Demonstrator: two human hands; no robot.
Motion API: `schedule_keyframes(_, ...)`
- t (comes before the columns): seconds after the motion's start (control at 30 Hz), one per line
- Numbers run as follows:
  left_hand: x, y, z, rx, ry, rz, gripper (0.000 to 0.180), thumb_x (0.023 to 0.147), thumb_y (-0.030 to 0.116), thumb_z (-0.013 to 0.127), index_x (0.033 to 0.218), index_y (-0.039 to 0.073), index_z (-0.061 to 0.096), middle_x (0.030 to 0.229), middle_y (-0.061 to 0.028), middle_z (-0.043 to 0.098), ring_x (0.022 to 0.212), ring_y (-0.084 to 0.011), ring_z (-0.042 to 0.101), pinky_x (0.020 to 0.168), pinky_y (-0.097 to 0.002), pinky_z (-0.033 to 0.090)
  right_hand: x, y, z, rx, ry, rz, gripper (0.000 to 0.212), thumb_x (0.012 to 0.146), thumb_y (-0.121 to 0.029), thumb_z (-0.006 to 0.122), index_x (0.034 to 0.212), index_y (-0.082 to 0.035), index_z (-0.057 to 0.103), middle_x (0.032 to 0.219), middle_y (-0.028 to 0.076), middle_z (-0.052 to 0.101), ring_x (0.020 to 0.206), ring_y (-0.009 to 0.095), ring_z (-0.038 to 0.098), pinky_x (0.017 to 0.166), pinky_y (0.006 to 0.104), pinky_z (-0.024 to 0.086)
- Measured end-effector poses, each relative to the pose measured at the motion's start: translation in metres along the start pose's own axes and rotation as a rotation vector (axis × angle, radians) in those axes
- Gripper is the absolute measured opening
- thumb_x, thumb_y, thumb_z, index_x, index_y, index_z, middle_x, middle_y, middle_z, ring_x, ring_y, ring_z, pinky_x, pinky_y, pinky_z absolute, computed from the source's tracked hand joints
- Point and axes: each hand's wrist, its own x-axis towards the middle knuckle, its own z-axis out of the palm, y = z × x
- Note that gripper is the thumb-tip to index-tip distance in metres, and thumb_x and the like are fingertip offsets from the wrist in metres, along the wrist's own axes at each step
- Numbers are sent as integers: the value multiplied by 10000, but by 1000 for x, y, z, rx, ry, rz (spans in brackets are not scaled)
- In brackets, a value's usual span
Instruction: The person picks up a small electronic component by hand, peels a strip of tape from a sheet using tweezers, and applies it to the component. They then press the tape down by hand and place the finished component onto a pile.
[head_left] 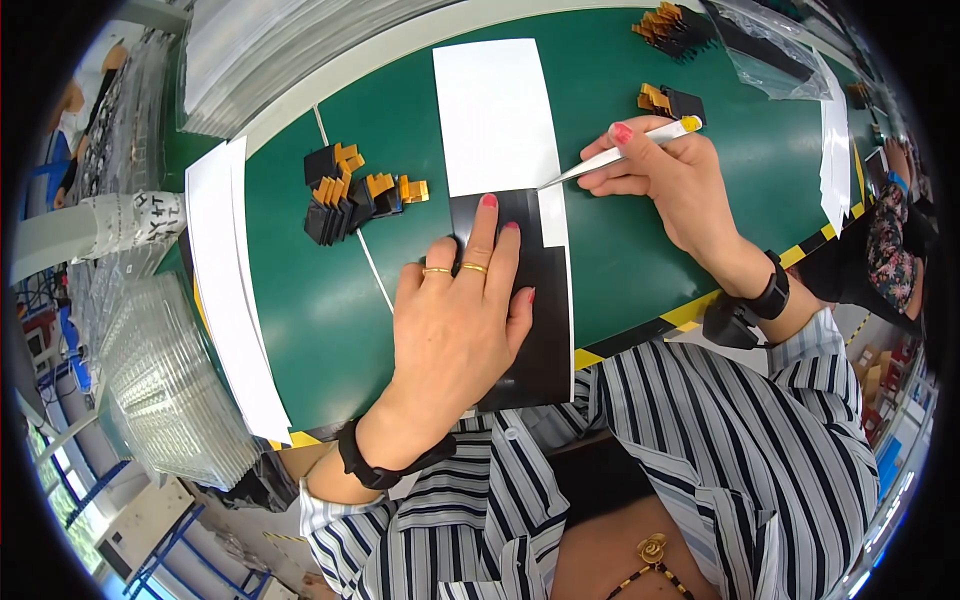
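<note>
A long white sheet (495, 110) lies on the green table mat, its near part covered by glossy black film (537, 320). My left hand (455, 320) rests on the black film, fingers stretched out and the index fingertip close to its far edge. Pinched in my right hand (690, 190) is a pair of white tweezers (620, 155) with a yellow end. The tweezers' tip meets the far right corner of the black film, beside a bare white strip. Several small black parts with gold flex tails (335, 205) sit left of the sheet.
More black parts with gold tails (672, 103) lie beyond my right hand, others (675, 32) farther back near a clear plastic bag (770, 50). White sheets (225, 290) line the left edge. Clear trays (175, 370) are stacked beyond. At far right is another person's patterned sleeve (888, 245).
</note>
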Motion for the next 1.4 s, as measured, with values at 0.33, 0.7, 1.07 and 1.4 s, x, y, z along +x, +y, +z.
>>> schedule_keyframes(0.33, 0, -3, 3, 5, -4, -4, 443, 691, 251, 614, 1080, 56, 532, 1193, -88, 483, 844, -233, 483, 664, -334, 407, -1, -1, -2, 137, -52, 12, 239, 889, -181, 457, 908, 42, 541, 875, 180, 600, 696, 231, 632, 620, 283, 525)
schedule_keyframes(0.7, 39, -113, -58, 78, 209, -228, 232, 773, 68, 569, 1004, 69, 547, 862, -140, 566, 786, -254, 567, 672, -321, 438, -5, -8, -4, 297, -133, -37, 237, 904, -209, 423, 888, 2, 529, 840, 175, 610, 620, 185, 624, 553, 263, 515)
schedule_keyframes(1.07, 42, -160, -57, -694, 102, -461, 167, 768, 47, 591, 921, 1, 544, 780, -46, 545, 685, -132, 578, 563, -241, 457, -4, -6, -7, 260, -102, -40, 222, 899, -203, 433, 960, 5, 483, 841, 182, 606, 590, 188, 615, 537, 267, 510)
schedule_keyframes(1.4, 47, -38, -20, -1665, 254, -609, 200, 794, 0, 548, 991, -29, 526, 756, -52, 550, 632, -114, 566, 529, -222, 481, -1, -34, 6, 190, -224, -550, 167, 890, -185, 448, 981, -74, 362, 856, 228, 585, 588, 290, 606, 542, 328, 519)
